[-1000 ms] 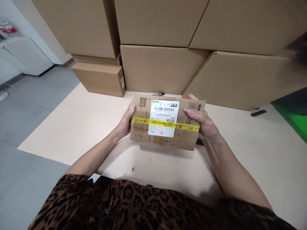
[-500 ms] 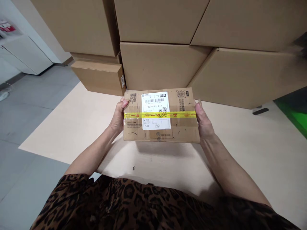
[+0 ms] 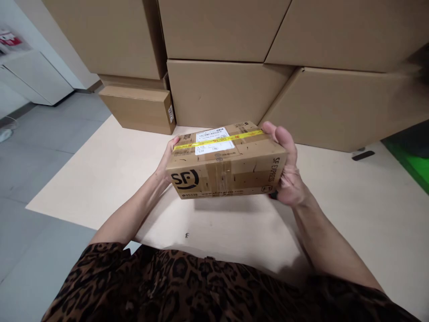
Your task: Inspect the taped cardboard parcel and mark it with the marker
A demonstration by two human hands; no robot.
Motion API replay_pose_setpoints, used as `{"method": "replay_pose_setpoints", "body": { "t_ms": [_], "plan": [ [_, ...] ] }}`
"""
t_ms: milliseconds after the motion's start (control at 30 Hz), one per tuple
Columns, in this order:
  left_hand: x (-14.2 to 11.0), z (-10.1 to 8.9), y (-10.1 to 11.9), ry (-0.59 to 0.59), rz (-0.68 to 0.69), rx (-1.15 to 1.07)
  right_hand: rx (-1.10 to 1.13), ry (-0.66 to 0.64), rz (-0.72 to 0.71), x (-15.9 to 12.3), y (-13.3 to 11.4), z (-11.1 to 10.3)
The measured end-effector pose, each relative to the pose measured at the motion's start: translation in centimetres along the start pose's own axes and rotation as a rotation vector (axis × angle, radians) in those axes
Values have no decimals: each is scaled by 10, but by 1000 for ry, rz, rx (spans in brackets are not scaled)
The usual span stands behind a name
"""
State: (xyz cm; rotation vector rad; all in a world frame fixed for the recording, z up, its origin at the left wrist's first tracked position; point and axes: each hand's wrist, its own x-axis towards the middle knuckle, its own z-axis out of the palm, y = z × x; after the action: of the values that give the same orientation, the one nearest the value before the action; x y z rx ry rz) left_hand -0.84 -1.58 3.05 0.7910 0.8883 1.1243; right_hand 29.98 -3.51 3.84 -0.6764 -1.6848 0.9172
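Note:
Between my two hands is a brown cardboard box [image 3: 231, 163], tilted so its top and the side facing me both show. Yellow tape [image 3: 248, 135] runs across the top over a white shipping label [image 3: 214, 142]. Black "SF" lettering marks the near side. My left hand [image 3: 166, 163] grips the left end, its thumb at the upper edge and the other fingers mostly hidden. On the right end my right hand [image 3: 288, 165] is closed, thumb along the top corner. A shadow lies on the pale tabletop [image 3: 221, 223] below the box.
Large cardboard boxes [image 3: 217, 94] are stacked along the back of the table. A smaller flat carton [image 3: 137, 109] stands at the back left. At right, the tabletop has a dark oval slot [image 3: 363, 155]. Grey floor tiles [image 3: 43, 147] show at left.
The box has tipped and turned slightly, so its near side with the "SF" print now shows and the label is foreshortened. My right hand has rotated with it; both hands keep their hold.

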Motion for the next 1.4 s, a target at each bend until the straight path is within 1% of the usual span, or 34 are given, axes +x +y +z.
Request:
{"method": "replay_pose_setpoints", "body": {
  "t_ms": [100,133,200,267,333,400,467,500,600,667,733,800,867,900,967,1067,1133,1200,1267,1300,1400],
  "plan": [
    [4,-5,-2,-19,-5,8,-124,-116,-141,2,2,-8],
    [4,-6,-3,-21,-18,17,-137,-115,-158,3,4,-9],
    [2,-8,-3,9,-33,35,-97,-69,-149,3,9,-8],
    [-2,-9,-4,85,24,60,14,36,-83,3,15,-4],
    [-5,-8,-5,146,144,103,158,194,49,4,22,1],
    [-7,-5,-6,128,251,152,289,365,179,6,29,5],
    [-10,-1,-7,72,329,183,397,454,280,9,36,8],
    [-11,2,-8,46,375,195,445,460,322,10,39,10],
    [-18,11,-9,-47,508,250,556,394,432,9,45,18],
    [-23,15,-10,-108,510,288,578,330,471,6,47,28],
    [-27,15,-10,-101,477,301,560,232,489,3,47,39],
    [-27,11,-11,-31,492,285,512,148,463,1,45,46],
    [-26,7,-12,31,535,275,459,128,387,-1,43,49],
    [-25,6,-12,35,543,282,434,135,347,-1,40,47],
    [-26,5,-11,-15,533,320,391,156,281,-3,32,40],
    [-30,7,-8,-100,529,393,330,152,174,-6,14,22],
    [-34,8,-4,-114,547,439,274,115,119,-6,-1,11],
    [-38,8,-2,-129,576,494,193,69,124,-6,-14,5],
    [-39,8,0,-159,606,548,143,67,140,-5,-24,5],
    [-38,7,1,-179,619,569,146,88,137,-4,-27,7],
    [-33,1,1,-272,644,628,249,222,106,2,-33,14]
  ]
}}
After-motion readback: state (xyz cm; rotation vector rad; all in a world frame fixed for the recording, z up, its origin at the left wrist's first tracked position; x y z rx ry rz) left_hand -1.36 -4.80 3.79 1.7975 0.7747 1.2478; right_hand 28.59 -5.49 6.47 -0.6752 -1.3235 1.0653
